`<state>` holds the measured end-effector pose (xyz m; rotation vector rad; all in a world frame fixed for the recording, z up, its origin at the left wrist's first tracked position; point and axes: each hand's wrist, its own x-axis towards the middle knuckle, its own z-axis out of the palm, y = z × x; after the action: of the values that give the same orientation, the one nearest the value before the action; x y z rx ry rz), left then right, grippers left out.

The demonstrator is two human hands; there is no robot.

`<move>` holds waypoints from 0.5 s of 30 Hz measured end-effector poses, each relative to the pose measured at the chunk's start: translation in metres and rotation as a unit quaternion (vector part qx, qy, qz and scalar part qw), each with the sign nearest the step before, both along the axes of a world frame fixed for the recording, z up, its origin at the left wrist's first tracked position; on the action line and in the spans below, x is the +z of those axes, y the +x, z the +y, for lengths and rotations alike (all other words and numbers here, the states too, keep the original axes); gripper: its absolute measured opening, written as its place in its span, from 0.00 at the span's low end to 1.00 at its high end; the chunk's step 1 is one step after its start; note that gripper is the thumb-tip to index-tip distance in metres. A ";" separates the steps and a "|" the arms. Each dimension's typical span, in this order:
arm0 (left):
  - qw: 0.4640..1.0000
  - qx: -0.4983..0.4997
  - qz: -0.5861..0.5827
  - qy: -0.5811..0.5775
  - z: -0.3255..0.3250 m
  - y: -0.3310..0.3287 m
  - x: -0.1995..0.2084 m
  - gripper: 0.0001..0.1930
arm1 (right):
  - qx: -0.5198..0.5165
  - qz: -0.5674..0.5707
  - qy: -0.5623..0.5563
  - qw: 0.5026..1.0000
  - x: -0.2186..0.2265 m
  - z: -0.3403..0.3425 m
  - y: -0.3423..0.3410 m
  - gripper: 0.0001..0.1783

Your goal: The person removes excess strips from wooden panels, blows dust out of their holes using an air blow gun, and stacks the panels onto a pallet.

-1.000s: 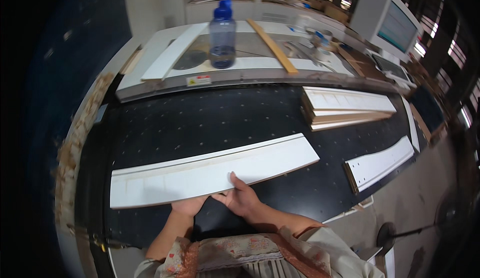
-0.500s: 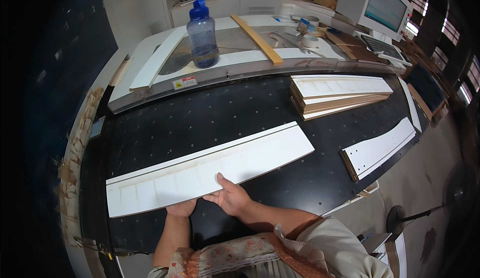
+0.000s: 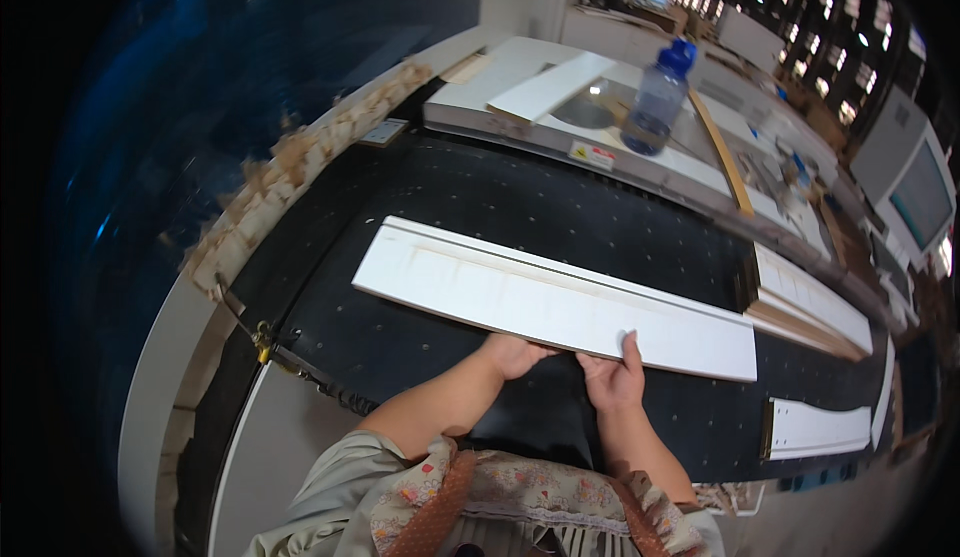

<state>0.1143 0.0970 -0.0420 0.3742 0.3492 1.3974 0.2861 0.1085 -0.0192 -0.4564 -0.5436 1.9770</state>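
A long white board (image 3: 570,302) with a groove along its far edge and faint brownish marks lies at a slant in front of me, over the black table. Gripping its near edge, my right hand (image 3: 614,381) has the thumb on the top face and the fingers underneath. Just to the left, my left hand (image 3: 513,355) holds the same edge from below; the board hides part of its fingers. Both hands are close together, near the middle of the board.
A stack of white boards (image 3: 810,297) lies at right, with shorter curved white boards (image 3: 820,430) nearer me. Beyond the black perforated table (image 3: 440,182) stand a blue-capped bottle (image 3: 657,102), a yellowish strip (image 3: 722,152) and a monitor (image 3: 915,177). Ragged-edged material (image 3: 290,177) lines the left side.
My view has swung left, so the bottle, stack and monitor appear farther right. The held board has turned, its right end now nearer me. Both hands keep their hold.
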 end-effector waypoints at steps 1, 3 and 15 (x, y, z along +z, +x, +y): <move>0.996 -0.006 0.093 -0.002 0.000 0.004 0.000 0.20 | -0.029 0.021 -0.013 0.999 0.007 -0.001 -0.002 0.26; 0.975 -0.068 0.210 0.001 -0.007 0.002 0.001 0.17 | -0.053 0.034 -0.023 0.998 0.012 0.001 -0.003 0.25; 0.800 -0.174 0.525 0.232 -0.021 -0.027 0.007 0.18 | -0.224 0.044 -0.066 0.971 0.019 -0.014 -0.049 0.19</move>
<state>0.0872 0.0761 -0.0346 1.5644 0.7870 0.7698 0.2368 0.0944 -0.0001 -0.5200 -0.2253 1.5919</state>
